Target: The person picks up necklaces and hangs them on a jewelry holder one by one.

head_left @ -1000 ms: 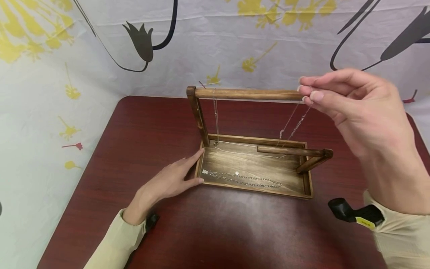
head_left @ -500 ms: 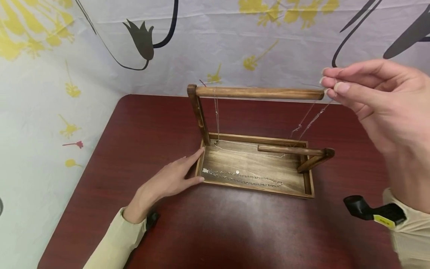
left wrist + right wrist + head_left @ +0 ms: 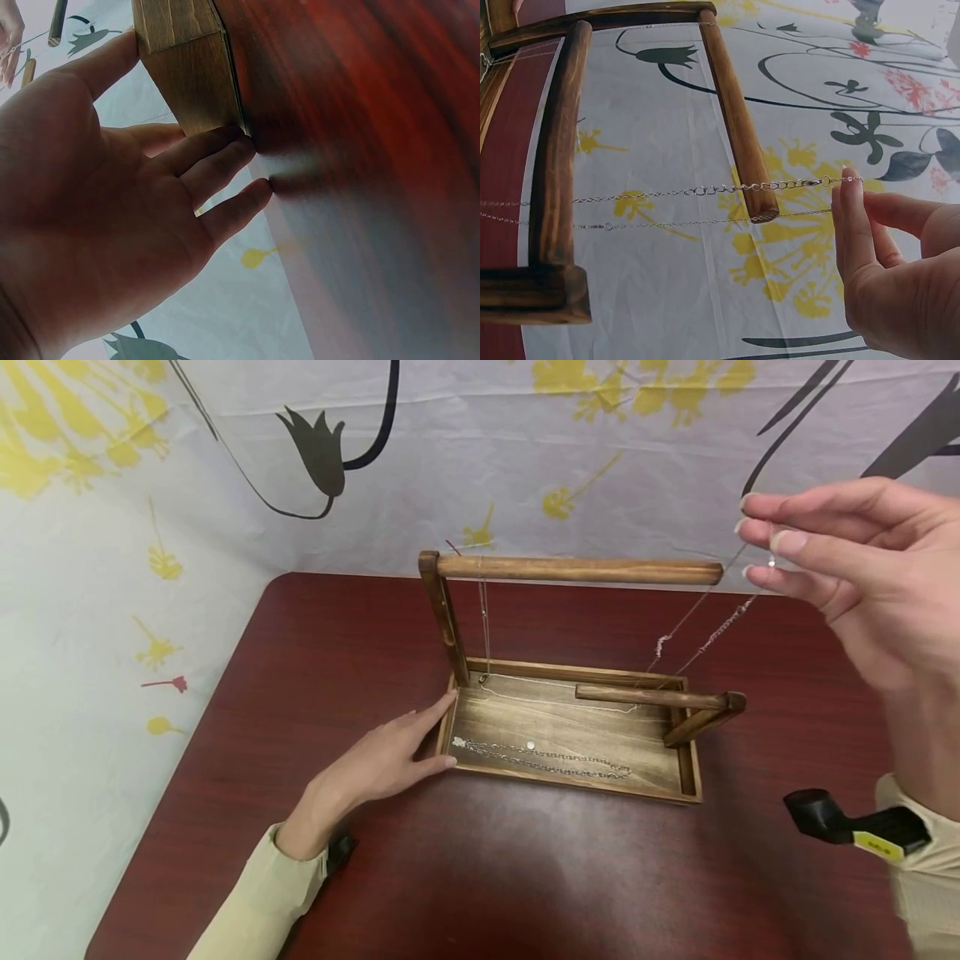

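Note:
My right hand (image 3: 885, 552) pinches a thin silver necklace (image 3: 726, 628) between thumb and fingertips, right of the upper bar's free end. Its two strands slant down into the wooden jewelry stand's tray (image 3: 570, 786). In the right wrist view, the chain (image 3: 705, 190) stretches taut from the fingers (image 3: 855, 217) past both bars. My left hand (image 3: 367, 764) rests against the tray's left end, fingers extended; the left wrist view shows fingertips at the wooden wall (image 3: 195, 90). Another fine necklace (image 3: 484, 618) hangs from the upper bar (image 3: 585, 569). A chunkier chain necklace (image 3: 555, 768) lies along the tray's front.
A shorter, lower bar (image 3: 645, 696) juts leftward from a post at the tray's right end. A small round white piece (image 3: 530, 746) lies in the tray. The stand sits on a dark red wooden table (image 3: 525, 877) before a flower-printed cloth (image 3: 615, 460).
My right hand has moved right and slightly up, drawing the pinched necklace past the upper bar's free end, which now shows uncovered. The left hand has stayed in place.

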### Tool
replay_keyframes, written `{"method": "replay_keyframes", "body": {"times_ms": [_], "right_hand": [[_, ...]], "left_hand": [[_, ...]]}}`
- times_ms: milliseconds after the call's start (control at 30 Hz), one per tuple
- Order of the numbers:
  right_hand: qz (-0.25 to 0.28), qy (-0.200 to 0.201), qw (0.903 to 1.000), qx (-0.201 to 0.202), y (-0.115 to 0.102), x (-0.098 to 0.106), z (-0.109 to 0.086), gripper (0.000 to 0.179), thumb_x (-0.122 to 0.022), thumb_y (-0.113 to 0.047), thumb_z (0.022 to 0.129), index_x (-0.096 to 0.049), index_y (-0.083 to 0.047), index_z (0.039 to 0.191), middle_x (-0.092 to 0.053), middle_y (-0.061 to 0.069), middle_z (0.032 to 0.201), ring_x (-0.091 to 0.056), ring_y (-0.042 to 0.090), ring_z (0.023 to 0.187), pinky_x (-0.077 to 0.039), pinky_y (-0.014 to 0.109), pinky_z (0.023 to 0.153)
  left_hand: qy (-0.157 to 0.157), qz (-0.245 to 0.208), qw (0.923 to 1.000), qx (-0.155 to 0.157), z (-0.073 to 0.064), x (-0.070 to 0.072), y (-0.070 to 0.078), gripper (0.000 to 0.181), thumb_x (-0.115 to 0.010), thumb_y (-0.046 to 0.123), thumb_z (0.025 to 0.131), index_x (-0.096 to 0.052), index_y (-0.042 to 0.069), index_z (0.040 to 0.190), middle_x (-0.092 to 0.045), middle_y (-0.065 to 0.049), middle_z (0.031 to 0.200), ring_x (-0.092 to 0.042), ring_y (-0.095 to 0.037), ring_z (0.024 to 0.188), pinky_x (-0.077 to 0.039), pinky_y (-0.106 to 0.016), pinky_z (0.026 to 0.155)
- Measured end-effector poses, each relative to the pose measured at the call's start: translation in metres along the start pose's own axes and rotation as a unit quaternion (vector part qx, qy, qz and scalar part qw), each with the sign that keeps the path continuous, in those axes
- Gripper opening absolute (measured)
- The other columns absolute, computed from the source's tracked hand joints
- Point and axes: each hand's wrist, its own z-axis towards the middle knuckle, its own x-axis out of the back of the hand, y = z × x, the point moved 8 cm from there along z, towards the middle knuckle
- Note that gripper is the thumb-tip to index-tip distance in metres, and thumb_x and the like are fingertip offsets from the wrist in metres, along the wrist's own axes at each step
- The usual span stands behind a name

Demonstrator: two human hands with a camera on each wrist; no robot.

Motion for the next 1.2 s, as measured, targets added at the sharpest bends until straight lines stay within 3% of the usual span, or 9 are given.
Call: {"method": "replay_keyframes", "body": {"times_ms": [200,433,733,1100,1200], "right_hand": [[-0.014,-0.023,0.9996,-0.007,-0.002,0.0,0.002,0.04,-0.034,0.035,0.087,-0.047,0.028,0.125,-0.054,0.04,0.125,-0.065,0.046,0.103,-0.058,0.048,0.071],[-0.118,-0.061,0.9911,-0.01,-0.002,-0.002,0.004,0.044,-0.039,0.027,0.092,-0.042,0.023,0.135,-0.052,0.033,0.135,-0.066,0.038,0.108,-0.058,0.041,0.072],[-0.162,-0.03,0.9861,-0.018,0.002,-0.008,0.004,0.044,-0.047,0.03,0.087,-0.048,0.023,0.13,-0.055,0.03,0.133,-0.066,0.034,0.109,-0.058,0.036,0.078],[-0.097,-0.013,0.9937,-0.053,0.01,-0.012,0.011,0.044,-0.044,0.033,0.086,-0.05,0.022,0.129,-0.057,0.032,0.129,-0.067,0.038,0.105,-0.059,0.039,0.076],[-0.121,-0.006,0.9914,-0.05,0.01,-0.013,0.013,0.044,-0.047,0.031,0.086,-0.051,0.021,0.129,-0.058,0.031,0.129,-0.068,0.036,0.104,-0.059,0.037,0.074]], "left_hand": [[-0.001,-0.002,1.0,0.003,0.0,0.0,0.0,0.084,-0.057,0.06,0.094,-0.006,0.044,0.158,-0.036,-0.002,0.157,-0.039,-0.034,0.14,-0.033,-0.055,0.112],[0.001,0.0,1.0,0.001,0.0,0.0,0.0,0.084,-0.057,0.059,0.094,-0.006,0.043,0.158,-0.037,-0.002,0.156,-0.039,-0.034,0.14,-0.034,-0.055,0.112],[0.002,-0.001,1.0,0.0,0.0,0.0,0.0,0.084,-0.058,0.059,0.094,-0.006,0.043,0.158,-0.037,-0.002,0.157,-0.039,-0.035,0.14,-0.033,-0.055,0.112],[0.0,-0.002,1.0,0.0,-0.001,0.001,0.001,0.084,-0.058,0.059,0.094,-0.007,0.042,0.159,-0.036,-0.002,0.157,-0.038,-0.035,0.14,-0.034,-0.054,0.112],[0.0,-0.003,1.0,-0.001,-0.001,0.001,0.001,0.084,-0.058,0.059,0.094,-0.006,0.043,0.158,-0.037,-0.001,0.157,-0.038,-0.035,0.14,-0.034,-0.053,0.112]]}}
